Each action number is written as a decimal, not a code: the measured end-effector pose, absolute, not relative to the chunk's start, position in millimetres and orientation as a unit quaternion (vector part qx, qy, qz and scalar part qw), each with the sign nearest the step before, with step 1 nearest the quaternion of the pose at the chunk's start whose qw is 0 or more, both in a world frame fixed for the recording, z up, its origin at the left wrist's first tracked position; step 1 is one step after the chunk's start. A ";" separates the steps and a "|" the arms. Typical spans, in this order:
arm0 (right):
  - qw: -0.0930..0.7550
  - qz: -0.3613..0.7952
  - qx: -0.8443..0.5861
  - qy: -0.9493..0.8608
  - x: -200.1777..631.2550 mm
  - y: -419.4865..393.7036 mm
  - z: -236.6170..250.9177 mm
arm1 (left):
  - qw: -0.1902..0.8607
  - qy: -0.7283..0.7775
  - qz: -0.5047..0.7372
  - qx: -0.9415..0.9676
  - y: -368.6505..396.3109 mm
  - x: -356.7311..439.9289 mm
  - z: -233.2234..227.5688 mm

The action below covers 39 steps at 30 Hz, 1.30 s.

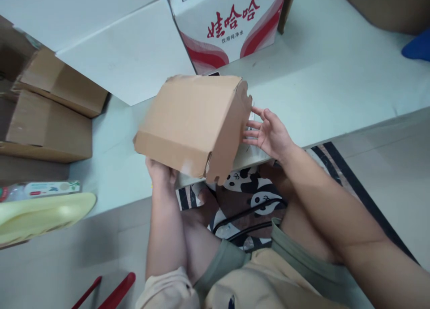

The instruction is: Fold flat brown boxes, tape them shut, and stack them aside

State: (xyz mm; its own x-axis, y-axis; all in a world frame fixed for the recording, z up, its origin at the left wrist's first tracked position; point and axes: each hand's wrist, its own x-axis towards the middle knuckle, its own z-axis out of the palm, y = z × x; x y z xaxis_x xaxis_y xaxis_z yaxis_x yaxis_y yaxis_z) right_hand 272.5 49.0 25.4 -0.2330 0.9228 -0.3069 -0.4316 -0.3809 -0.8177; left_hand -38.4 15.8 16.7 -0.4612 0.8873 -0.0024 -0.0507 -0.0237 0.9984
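A brown cardboard box (188, 114) is tilted above the near edge of the white table, its broad panel facing up. Its right side (231, 130) has a loose, notched flap edge. My left hand (160, 171) grips the box from below at the near left edge, and most of its fingers are hidden under the cardboard. At the right side is my right hand (268, 132), open, fingers stretched toward the flap. Whether those fingertips touch the cardboard I cannot tell. Part of a small whitish item with dark print (251, 116) shows behind them.
A white and red drinking-water carton (231, 31) and a large white box (131, 53) stand behind. Brown cardboard boxes (50, 125) are stacked at left, near a pale yellow plastic seat or tray (50, 215). A blue object (418, 47) lies far right. The table edge (363, 132) runs before my knees.
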 end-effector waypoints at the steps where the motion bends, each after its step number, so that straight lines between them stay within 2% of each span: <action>1: 0.466 0.732 -0.403 -0.290 271.1 47.6 27.3 | 0.358 0.584 0.644 0.341 16.9 -38.6 12.9; 4: 0.460 0.742 -0.394 -0.288 269.1 45.1 31.2 | 0.315 0.567 0.677 0.347 16.2 -38.4 7.1; 10: 0.433 0.715 -0.446 -0.321 278.8 49.8 27.1 | 0.291 0.538 0.571 0.548 7.0 -46.4 5.7; 14: 0.438 0.686 -0.487 -0.317 283.4 44.4 25.2 | 0.277 0.555 0.653 0.435 9.3 -46.6 9.1; 17: 0.483 0.642 -0.465 -0.373 282.7 30.8 31.4 | 0.350 0.581 0.662 0.319 13.1 -44.4 14.4; 20: 0.483 0.619 -0.456 -0.419 284.9 19.0 41.8 | 0.447 0.574 0.623 0.288 14.2 -43.6 20.9; 27: 0.517 0.540 -0.522 -0.411 313.0 7.0 65.9 | 0.523 0.546 0.595 0.271 10.8 -40.4 32.8; 29: 0.571 0.483 -0.549 -0.373 329.8 2.0 72.8 | 0.530 0.551 0.592 0.255 11.2 -39.9 34.2; 32: 0.690 0.305 -0.566 -0.332 366.6 -0.5 85.8 | 0.525 0.547 0.606 0.241 12.2 -40.6 36.5; 34: 0.716 0.201 -0.596 -0.302 393.5 5.8 95.8 | 0.519 0.546 0.613 0.236 12.5 -40.8 38.6; 39: 0.548 0.090 -0.755 -0.348 429.5 67.2 114.1 | 0.525 0.552 0.602 0.239 14.3 -35.2 42.8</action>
